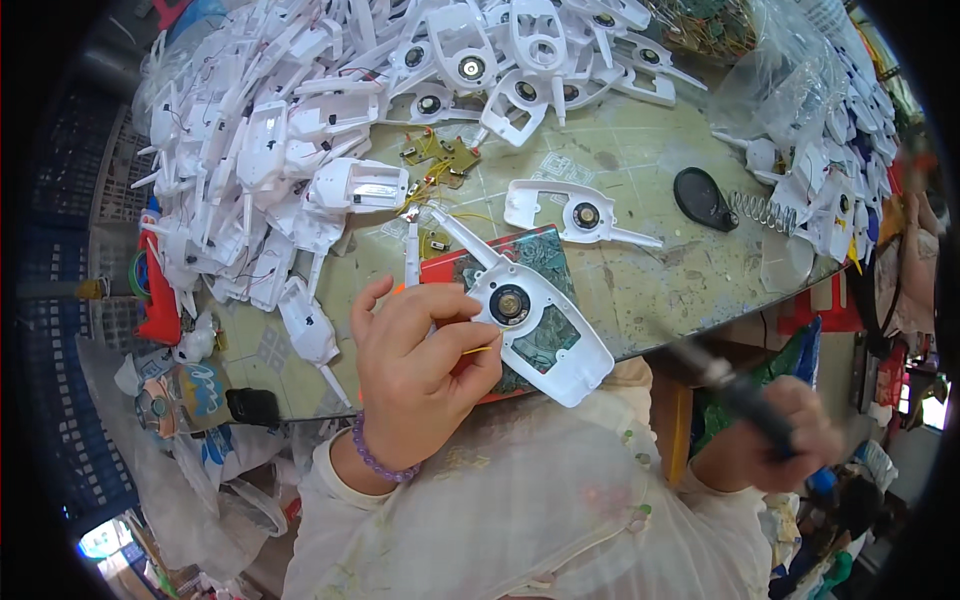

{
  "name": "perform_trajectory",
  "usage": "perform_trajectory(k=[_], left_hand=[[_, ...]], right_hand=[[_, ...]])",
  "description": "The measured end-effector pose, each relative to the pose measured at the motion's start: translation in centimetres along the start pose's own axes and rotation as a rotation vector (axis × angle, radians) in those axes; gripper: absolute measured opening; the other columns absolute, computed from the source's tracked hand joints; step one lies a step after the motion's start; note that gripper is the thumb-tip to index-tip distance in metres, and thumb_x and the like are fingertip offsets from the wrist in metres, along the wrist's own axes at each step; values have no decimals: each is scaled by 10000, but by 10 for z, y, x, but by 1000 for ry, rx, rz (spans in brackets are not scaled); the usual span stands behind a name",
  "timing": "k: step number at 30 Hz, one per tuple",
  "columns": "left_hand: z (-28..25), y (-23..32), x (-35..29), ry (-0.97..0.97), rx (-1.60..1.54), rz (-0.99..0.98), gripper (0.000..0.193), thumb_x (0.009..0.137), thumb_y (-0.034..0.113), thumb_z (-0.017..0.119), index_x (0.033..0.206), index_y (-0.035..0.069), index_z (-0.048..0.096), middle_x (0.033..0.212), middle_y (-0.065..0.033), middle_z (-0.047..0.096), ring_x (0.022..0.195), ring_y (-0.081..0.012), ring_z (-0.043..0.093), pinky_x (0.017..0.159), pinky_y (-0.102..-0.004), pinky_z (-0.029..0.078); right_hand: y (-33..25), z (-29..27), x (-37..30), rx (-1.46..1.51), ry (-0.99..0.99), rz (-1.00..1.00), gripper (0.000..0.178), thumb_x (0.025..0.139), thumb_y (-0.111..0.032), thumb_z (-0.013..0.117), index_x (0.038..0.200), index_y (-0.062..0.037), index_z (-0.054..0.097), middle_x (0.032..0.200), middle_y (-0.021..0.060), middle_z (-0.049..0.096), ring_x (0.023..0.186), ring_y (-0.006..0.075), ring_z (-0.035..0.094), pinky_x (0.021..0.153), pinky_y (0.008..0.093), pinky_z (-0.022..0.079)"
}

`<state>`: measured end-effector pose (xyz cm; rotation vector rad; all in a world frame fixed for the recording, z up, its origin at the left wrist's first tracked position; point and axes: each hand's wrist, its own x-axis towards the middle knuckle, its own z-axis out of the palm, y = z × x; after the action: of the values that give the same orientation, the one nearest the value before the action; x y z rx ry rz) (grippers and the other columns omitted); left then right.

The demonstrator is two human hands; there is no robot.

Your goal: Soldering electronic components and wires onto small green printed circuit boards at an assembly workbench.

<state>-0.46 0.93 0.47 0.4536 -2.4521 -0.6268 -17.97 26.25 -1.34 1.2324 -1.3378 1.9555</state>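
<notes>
A white plastic casing half (560, 372) with a round dark speaker (509, 304) and a large frame opening lies tilted near the table's front edge, over a red-edged pad (560, 255) with a dark green pattern. Against its left side, my left hand (425, 350) pinches a short yellow wire (478, 350) between thumb and fingers. Off to the right, beyond the table edge, my right hand (800, 435) grips a soldering iron (750, 405) by its dark handle. Motion blurs the hand and the iron's tip, which points up and left.
White casings (240, 150) are heaped at the far left and back. Small circuit boards (440, 160) with yellow wires lie behind the pad. Another casing (587, 214), a black oval holder (703, 198) and a metal coil (765, 212) sit further right. More casings (830, 190) fill the right edge.
</notes>
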Motion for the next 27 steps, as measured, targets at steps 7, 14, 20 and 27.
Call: perform_trajectory(k=[7,14,20,27], left_hand=[[7,-4,-3,-7,20,-2,154,659,73,761,747,132,650,928,21,687,974,-193,636,981,-495,312],[4,-3,1,-46,15,-30,124,668,90,757,724,118,650,872,21,686,953,-197,641,972,-518,323],[3,-3,1,-60,23,-40,121,674,93,755,708,109,640,861,14,686,941,-197,647,974,-534,324],[2,-1,2,-66,17,-50,118,683,93,747,703,102,632,862,9,688,936,-196,652,980,-542,318]], right_hand=[[10,52,-2,205,-436,-67,261,948,-285,518,849,-50,463,567,10,461,378,107,405,338,246,301],[10,57,-2,181,-585,-75,255,935,-258,540,853,-24,481,560,13,465,378,110,421,330,247,309],[13,63,-2,172,-598,-91,250,928,-254,550,846,-24,495,546,12,463,378,113,423,334,255,311],[12,63,2,162,-604,-111,219,902,-226,565,831,-28,504,542,7,462,376,112,414,338,256,293]])
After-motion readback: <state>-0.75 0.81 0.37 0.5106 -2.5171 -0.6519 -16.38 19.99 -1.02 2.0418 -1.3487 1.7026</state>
